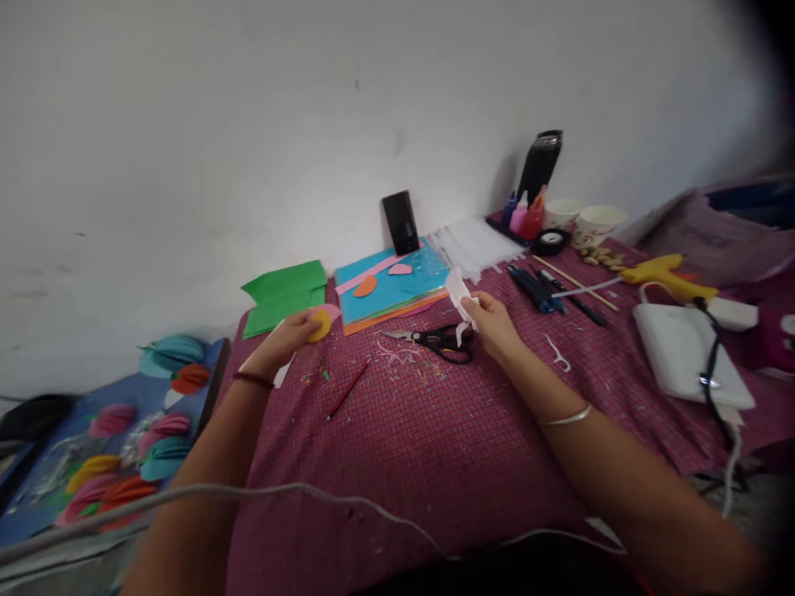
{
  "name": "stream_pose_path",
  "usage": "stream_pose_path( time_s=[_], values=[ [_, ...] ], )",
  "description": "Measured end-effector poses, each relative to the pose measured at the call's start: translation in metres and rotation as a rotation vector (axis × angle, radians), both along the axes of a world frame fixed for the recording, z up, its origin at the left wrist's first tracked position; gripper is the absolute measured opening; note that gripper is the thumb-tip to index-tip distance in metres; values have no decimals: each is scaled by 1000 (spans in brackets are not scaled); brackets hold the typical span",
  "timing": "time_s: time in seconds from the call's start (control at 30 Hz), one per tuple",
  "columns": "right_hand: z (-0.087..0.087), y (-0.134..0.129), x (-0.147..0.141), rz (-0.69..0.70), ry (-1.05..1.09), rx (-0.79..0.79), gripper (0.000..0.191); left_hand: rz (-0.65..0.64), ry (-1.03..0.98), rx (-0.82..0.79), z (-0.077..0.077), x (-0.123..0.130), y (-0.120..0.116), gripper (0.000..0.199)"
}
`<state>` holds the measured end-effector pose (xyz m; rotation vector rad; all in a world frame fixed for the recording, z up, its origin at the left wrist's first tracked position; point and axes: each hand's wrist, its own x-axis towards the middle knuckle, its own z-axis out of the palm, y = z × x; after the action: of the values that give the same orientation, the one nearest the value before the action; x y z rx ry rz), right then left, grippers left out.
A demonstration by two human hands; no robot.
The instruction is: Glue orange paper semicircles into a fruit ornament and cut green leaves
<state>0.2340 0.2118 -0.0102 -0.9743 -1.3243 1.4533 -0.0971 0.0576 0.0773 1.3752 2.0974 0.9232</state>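
The left hand [291,338] grasped a yellow cut-out [321,326] and a pink cut-out [331,312] while the right hand [492,324] pinched a crumpled white piece [458,290] over the checked worktop [385,463].
Scissors [438,339] lay near the right hand, a slim red stick [349,389] nearer the wearer; farther out, a blue sheet [373,308] bore orange and pink half-rounds [365,286] beside green paper [289,285].

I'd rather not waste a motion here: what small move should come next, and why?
Probably lower the crumpled white paper onto bare tablecloth, away from the black-handled scissors: the right hand holds it near them, while the left hand holds a yellow cutout and a pink cutout, so neither hand looks free.
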Motion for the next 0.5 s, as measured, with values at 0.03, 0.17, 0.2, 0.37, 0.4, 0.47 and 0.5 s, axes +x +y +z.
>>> stream_pose_path(
  time_s=[0.03,0.17,0.2,0.37,0.4,0.47,0.5],
  values=[
    [-1,3,1,-14,7,-7,30,-118,5,-43,-3,11,28,43],
    [-2,9,3,-58,32,-22,29,-220,127,-108,-21,48,117,33],
    [-2,11,3,-66,37,-26,29,-209,168,-89,-26,56,131,33],
    [0,16,4,-86,60,-35,26,-267,367,16,-42,98,136,36],
    [0,16,4,-85,63,-35,26,-340,383,15,-45,110,126,32],
    [-1,16,5,-79,66,-32,25,-555,398,-14,-50,137,103,31],
    [-2,16,4,-77,65,-29,25,-734,484,-30,-53,150,92,41]
  ],
)
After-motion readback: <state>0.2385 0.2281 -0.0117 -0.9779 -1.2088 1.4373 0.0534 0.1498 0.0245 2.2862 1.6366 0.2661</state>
